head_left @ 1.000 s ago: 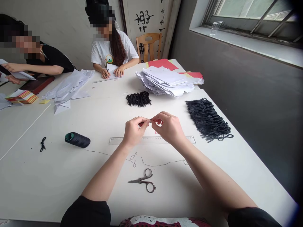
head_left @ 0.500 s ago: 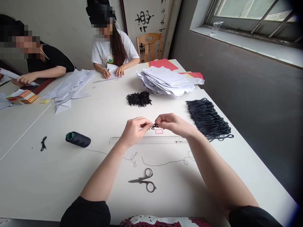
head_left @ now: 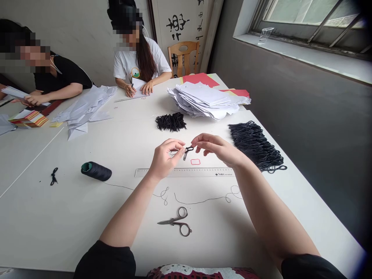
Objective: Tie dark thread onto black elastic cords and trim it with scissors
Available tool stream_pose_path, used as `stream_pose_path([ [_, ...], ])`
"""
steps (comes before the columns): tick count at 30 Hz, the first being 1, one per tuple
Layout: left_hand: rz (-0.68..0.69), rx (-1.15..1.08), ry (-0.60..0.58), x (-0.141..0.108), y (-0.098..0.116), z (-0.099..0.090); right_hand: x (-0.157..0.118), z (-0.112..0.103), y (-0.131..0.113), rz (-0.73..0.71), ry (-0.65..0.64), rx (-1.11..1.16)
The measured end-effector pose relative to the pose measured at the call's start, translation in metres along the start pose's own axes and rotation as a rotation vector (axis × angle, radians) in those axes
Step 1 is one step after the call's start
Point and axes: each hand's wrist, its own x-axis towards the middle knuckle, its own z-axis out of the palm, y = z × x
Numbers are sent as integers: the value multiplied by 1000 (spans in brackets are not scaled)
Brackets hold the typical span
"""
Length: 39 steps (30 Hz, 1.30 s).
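My left hand (head_left: 163,158) pinches a small looped bow of black cord (head_left: 188,150) between thumb and fingers, above the table. Close by on the right, my right hand (head_left: 220,149) has its fingers apart, with the index fingertip at the end of one loop; whether it touches is hard to tell. Under both hands lies a clear ruler (head_left: 180,172), with a small red-outlined rectangle (head_left: 195,162) just behind it. Nearer to me, thin dark thread (head_left: 200,202) lies in loose curls, and steel scissors (head_left: 176,222) rest partly spread.
A dark thread spool (head_left: 96,171) lies on its side at left, beyond it a tied black cord (head_left: 54,176). Black cord bundles (head_left: 171,121) and a larger row of looped cords (head_left: 255,145) sit behind and right. White papers (head_left: 203,100) are piled farther back. Two people work opposite.
My right fingers have spread and moved slightly up from the cord, which now shows its loops. My left hand keeps its pinch. At far left, a person's hands and papers have shifted.
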Motion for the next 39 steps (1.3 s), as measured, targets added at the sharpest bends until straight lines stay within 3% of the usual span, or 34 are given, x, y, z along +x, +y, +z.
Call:
stream_pose_path([
  [5, -111, -167, -11, -1, -3, 6, 1, 8, 1, 43, 17, -55],
  [17, -411, -580, -108, 2, -1, 4, 2, 6, -1, -88, 48, 72],
  [32, -457, -612, -150, 1, 0, 4, 0, -7, 3, -143, 220, 35],
  [35, -482, -666, -185, 1, -3, 3, -2, -6, 1, -149, 190, 6],
  [39, -542, -735, -339, 1, -6, 5, -6, -4, -2, -133, 31, -35],
])
